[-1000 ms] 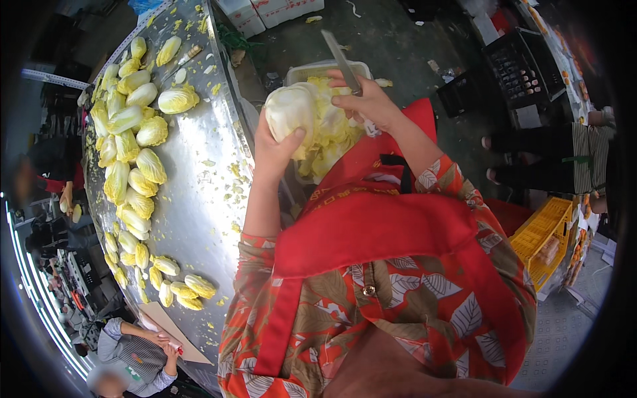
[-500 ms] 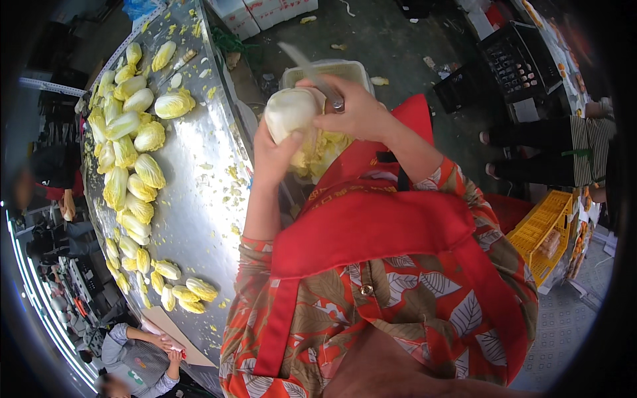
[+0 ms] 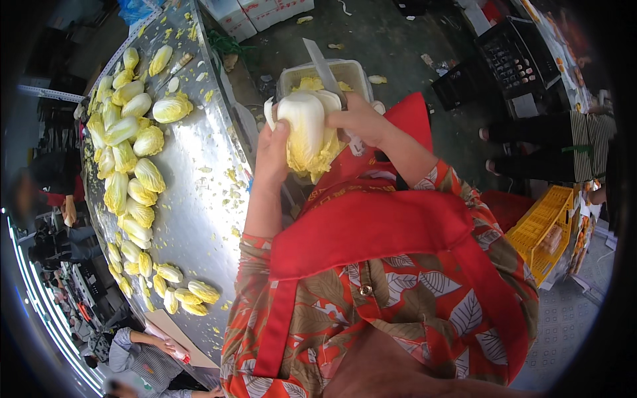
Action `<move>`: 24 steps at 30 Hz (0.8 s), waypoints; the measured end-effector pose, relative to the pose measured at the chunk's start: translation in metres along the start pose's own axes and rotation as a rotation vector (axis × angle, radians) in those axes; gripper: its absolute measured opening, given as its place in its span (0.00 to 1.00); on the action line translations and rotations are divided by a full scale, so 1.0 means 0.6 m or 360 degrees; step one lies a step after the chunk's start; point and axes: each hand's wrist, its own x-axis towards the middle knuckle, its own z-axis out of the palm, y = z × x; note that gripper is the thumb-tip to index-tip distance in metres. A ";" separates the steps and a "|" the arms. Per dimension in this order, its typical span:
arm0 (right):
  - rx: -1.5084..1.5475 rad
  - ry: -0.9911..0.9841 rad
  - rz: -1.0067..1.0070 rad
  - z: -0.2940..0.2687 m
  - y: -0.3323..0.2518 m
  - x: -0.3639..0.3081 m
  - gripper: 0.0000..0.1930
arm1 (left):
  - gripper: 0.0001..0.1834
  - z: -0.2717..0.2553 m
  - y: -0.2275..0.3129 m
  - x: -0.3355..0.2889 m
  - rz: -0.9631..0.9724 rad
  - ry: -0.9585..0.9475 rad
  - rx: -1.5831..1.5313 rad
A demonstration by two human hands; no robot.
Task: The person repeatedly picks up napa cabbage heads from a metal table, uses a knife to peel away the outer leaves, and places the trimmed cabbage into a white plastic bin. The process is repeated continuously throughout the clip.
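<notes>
A pale white and yellow-green cabbage [image 3: 306, 132] sits at upper centre, above a plain red apron [image 3: 371, 225] over an orange shirt [image 3: 345, 298] patterned with white and brown leaves. Yellow-green cabbages [image 3: 136, 172] dot the silver worktop [image 3: 199, 166] at left; a yellow crate [image 3: 541, 229] shows at right.

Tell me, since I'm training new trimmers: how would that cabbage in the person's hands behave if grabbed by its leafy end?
The cabbage probably feels firm at its thick white base, where the left hand supports it. Its crinkled yellow leaf tips look floppy and may tear. Loose leaves could slip off, judging by scraps strewn on the steel table.
</notes>
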 end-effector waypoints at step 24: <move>-0.0853 0.0766 -0.0482 -0.034 0.041 0.027 0.23 | 0.35 0.030 0.007 0.039 0.0674 0.0230 0.0573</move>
